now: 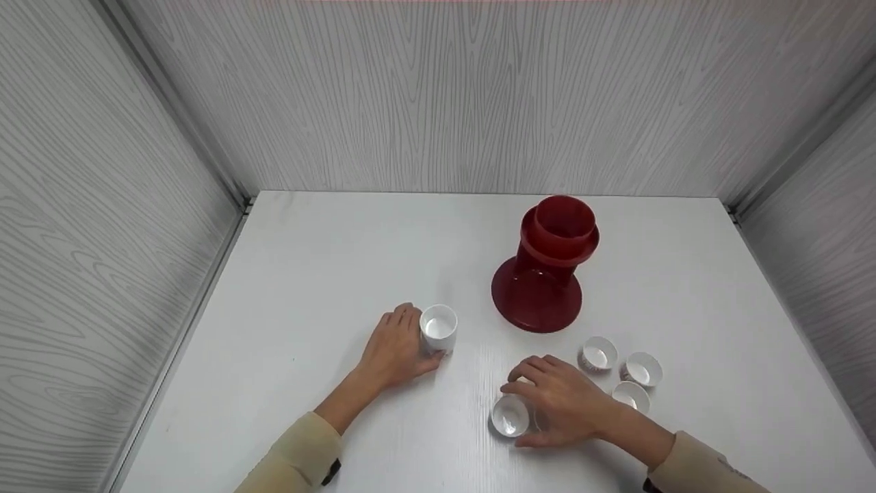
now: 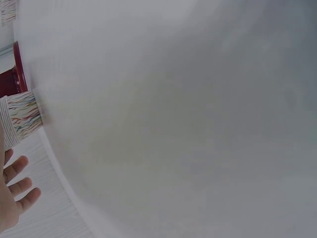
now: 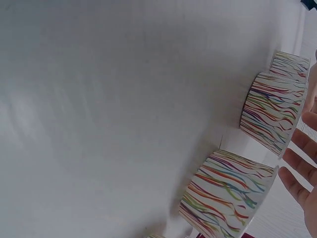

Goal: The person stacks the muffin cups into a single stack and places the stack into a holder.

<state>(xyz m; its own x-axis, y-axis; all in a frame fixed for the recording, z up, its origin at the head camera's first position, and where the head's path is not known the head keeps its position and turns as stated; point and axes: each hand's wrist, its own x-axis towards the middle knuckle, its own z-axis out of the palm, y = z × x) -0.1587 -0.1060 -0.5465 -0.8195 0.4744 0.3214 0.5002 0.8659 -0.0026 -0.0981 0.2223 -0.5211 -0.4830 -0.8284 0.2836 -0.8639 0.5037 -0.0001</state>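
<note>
My left hand (image 1: 395, 349) has its fingers curled round the side of a white cup (image 1: 438, 329) standing upright on the white table (image 1: 328, 274). My right hand (image 1: 561, 404) has fingers bent around a second cup (image 1: 510, 415), which sits at its fingertips near the table's front edge. Three more small cups (image 1: 597, 355) cluster just right of that hand. Behind them stands a red stand (image 1: 544, 267), well apart from both hands.
</note>
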